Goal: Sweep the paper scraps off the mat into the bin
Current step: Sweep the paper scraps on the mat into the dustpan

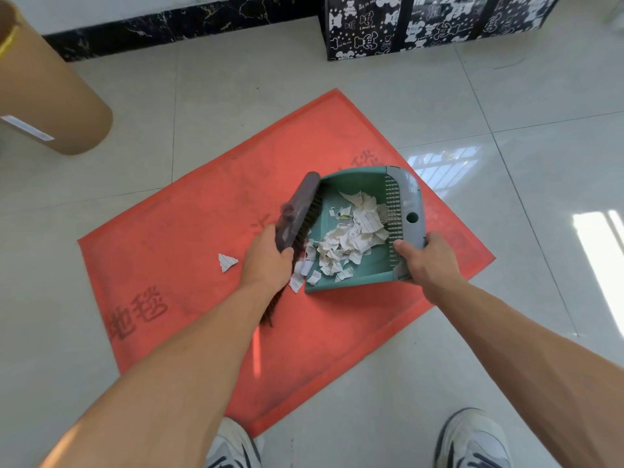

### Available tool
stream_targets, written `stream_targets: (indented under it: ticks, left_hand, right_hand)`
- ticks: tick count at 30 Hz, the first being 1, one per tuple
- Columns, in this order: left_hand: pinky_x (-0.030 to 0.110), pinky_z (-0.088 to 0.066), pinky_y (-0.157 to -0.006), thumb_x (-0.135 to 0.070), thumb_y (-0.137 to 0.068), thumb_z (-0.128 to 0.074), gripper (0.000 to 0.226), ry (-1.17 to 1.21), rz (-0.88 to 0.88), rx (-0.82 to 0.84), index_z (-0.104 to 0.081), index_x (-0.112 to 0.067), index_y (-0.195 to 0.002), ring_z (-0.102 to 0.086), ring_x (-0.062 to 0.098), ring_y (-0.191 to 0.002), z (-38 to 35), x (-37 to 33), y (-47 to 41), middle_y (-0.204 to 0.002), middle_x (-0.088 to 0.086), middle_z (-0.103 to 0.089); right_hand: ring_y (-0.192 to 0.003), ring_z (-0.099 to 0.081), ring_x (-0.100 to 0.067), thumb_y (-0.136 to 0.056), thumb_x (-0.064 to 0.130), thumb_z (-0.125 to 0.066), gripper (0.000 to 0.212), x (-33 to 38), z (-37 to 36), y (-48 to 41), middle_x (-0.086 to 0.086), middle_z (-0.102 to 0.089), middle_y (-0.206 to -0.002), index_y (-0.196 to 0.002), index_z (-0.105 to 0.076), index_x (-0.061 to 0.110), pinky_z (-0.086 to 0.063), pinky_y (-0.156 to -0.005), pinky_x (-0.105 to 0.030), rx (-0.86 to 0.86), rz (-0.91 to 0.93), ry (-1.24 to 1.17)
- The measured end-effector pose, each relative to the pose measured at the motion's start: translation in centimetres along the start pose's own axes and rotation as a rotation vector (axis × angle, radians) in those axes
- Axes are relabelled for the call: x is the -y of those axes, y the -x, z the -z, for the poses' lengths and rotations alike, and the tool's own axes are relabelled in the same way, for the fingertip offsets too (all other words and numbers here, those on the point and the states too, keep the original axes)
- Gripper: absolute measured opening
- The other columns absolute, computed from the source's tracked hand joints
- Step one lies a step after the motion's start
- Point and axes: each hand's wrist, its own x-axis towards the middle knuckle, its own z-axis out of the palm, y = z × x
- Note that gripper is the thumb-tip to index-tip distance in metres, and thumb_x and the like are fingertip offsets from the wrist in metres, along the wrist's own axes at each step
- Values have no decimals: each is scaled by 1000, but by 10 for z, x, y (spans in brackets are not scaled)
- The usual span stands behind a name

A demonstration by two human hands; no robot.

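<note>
My left hand (266, 261) has its fingers clenched around the brush (297, 211), bristles at the dustpan's open edge. My right hand (427, 260) grips the green dustpan (354, 184) by its grey back rim, near the mat's (189, 231) right edge. Most paper scraps (351, 238) lie heaped inside; one loose scrap (227, 262) sits on the mat just left of my left hand.
</note>
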Motion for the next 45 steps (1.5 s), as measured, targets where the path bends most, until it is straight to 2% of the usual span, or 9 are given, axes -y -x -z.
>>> stream_targets:
  ticks: [7,14,17,20,24,28,37,42,45]
  left_hand:
    - [40,-40,-87,-17,-89,-60,33,-12,0,-211,-51,-11,-120,-53,37,-106,16,2,-8,-111,18,-55]
    - [45,-42,-90,-12,-87,-55,32,-121,306,-311,-51,-6,-118,-51,45,-107,57,72,-12,-114,27,-52]
    - [46,-45,-89,-15,-88,-54,29,-137,428,-249,-48,-8,-116,-52,45,-102,57,91,-2,-114,25,-49]
    - [41,-45,-79,-16,-88,-55,25,-106,385,-164,-49,-11,-111,-55,39,-92,43,87,3,-108,20,-53]
    - [37,-46,-81,-14,-86,-56,13,35,324,-111,-49,-21,-95,-59,36,-94,24,59,5,-107,14,-59]
    - [34,-44,-73,-20,-89,-56,14,107,269,-73,-50,-19,-101,-57,29,-85,11,38,8,-102,7,-59]
    - [30,-40,-74,-23,-89,-62,16,155,85,62,-54,-23,-102,-60,21,-92,3,15,13,-99,-2,-65]
    - [34,-44,-84,-21,-86,-63,26,216,54,-154,-55,-17,-110,-59,27,-101,5,13,10,-108,7,-63]
    - [35,-39,-91,-16,-89,-60,35,165,172,-307,-52,-15,-123,-54,25,-103,17,20,11,-113,11,-54]
  right_hand:
    - [-90,-68,-35,-91,28,-70,35,-3,-3,3,-13,-59,-105,-112,-50,11,-64,-68,-52,25,6,15]
    - [-91,-68,-35,-91,30,-70,36,-8,-3,-1,-15,-60,-108,-115,-50,11,-64,-69,-52,27,4,31]
    - [-90,-69,-35,-91,30,-70,38,-8,-4,0,-15,-61,-109,-117,-51,10,-64,-65,-49,24,0,33]
    - [-89,-68,-34,-92,30,-69,37,-9,-4,0,-15,-59,-109,-116,-50,10,-63,-61,-44,29,0,39]
    - [-89,-69,-34,-92,30,-69,35,-9,-3,-1,-16,-61,-109,-115,-49,11,-63,-61,-44,35,1,37]
    - [-89,-69,-35,-91,31,-69,36,-10,-4,0,-15,-61,-107,-114,-49,11,-64,-66,-51,22,3,38]
    - [-90,-68,-35,-91,30,-69,35,-12,-5,0,-11,-57,-101,-112,-48,11,-63,-67,-53,18,2,48]
    - [-90,-68,-37,-90,34,-70,37,-13,-4,-1,-11,-58,-101,-110,-48,12,-63,-69,-54,20,8,64]
    - [-90,-68,-37,-89,35,-70,38,-15,-4,0,-11,-58,-100,-110,-48,13,-62,-70,-55,21,15,55]
